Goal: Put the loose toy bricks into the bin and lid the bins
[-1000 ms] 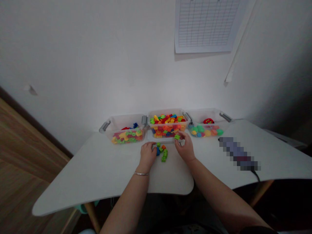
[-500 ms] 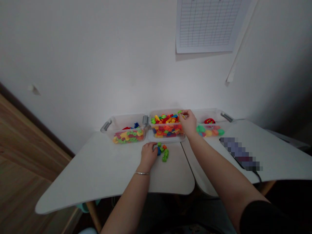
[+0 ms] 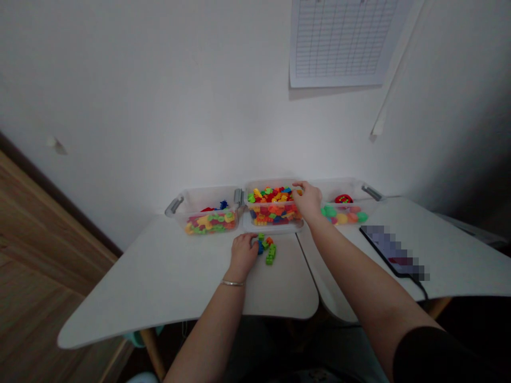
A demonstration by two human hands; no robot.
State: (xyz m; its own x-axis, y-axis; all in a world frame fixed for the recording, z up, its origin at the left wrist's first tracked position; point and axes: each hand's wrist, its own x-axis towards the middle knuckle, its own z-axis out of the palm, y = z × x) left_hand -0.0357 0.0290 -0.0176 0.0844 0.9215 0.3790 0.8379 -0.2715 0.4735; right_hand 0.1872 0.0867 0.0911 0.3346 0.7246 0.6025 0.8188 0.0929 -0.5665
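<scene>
My left hand (image 3: 244,255) rests on the white table, fingers curled and thumb against a blue building brick (image 3: 261,247), which it partly covers. Close by lie green bricks (image 3: 271,254) and an orange brick (image 3: 269,241). Over the right end of the middle clear bin (image 3: 274,228) is my right hand (image 3: 307,200). Its index finger and thumb are apart, and no brick shows between them. Mixed building bricks (image 3: 275,205) in red, orange, yellow, green and blue fill much of that bin. The right hand hides the bin's right corner.
A clear bin (image 3: 191,217) with colourful pieces stands left of the middle one. Another clear bin (image 3: 331,187) on the right holds rounded pieces and a red item. A blurred-out phone (image 3: 389,252) with a cable lies at right. Two tabletops (image 3: 191,276) meet at a seam.
The green brick at my right fingertips is no longer there, and those fingers have spread apart over the middle bin. My left hand has stayed in place.
</scene>
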